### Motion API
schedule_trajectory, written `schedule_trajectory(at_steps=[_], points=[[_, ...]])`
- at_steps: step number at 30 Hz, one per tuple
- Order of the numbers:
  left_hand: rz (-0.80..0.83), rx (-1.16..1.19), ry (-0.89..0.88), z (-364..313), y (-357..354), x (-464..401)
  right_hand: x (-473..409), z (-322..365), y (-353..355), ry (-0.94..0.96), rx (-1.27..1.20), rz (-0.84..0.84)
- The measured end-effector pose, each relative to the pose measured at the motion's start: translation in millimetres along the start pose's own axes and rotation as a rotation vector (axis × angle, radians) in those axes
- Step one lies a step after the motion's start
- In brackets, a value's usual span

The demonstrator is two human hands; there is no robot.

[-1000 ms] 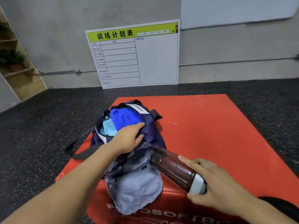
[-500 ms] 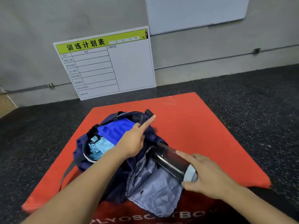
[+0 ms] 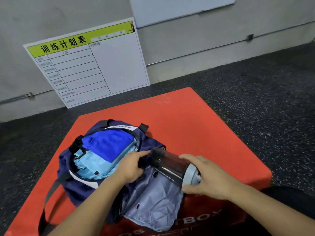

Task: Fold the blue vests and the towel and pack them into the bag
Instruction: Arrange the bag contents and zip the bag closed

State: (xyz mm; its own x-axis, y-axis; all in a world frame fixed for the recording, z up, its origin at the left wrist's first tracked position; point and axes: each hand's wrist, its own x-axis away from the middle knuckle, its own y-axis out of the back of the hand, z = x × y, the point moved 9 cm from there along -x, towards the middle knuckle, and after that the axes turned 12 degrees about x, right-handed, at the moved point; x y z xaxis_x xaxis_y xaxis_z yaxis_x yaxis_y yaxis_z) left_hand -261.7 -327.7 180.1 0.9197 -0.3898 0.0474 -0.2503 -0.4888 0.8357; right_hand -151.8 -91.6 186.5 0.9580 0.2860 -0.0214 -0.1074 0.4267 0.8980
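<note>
2 hands at bag | left hand pinches rim beside vests | right hand grips bottle

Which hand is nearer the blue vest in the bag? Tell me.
Left. The left hand rests at the bag opening, just beside the blue vest. The right hand is farther off, gripping the bottle at its cap end.

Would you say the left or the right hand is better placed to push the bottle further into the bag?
Right, probably. The right hand already grips the bottle at its grey cap end, behind it, while the left hand holds the bag by the bottle's dark front end.
</note>
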Motion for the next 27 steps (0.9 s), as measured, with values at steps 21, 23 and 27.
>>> schedule_trajectory(at_steps=[21, 23, 27], points=[[-0.297, 0.337, -0.120, -32, 99, 11, -38, 27, -6, -0.035, -0.180, 0.101], [-0.263, 0.301, -0.119, -35, 97, 12, -45, 29, -4, -0.048, -0.242, 0.056], [-0.207, 0.282, -0.140, -41, 86, 21, -67, 31, -6, -0.058, -0.206, 0.012]])
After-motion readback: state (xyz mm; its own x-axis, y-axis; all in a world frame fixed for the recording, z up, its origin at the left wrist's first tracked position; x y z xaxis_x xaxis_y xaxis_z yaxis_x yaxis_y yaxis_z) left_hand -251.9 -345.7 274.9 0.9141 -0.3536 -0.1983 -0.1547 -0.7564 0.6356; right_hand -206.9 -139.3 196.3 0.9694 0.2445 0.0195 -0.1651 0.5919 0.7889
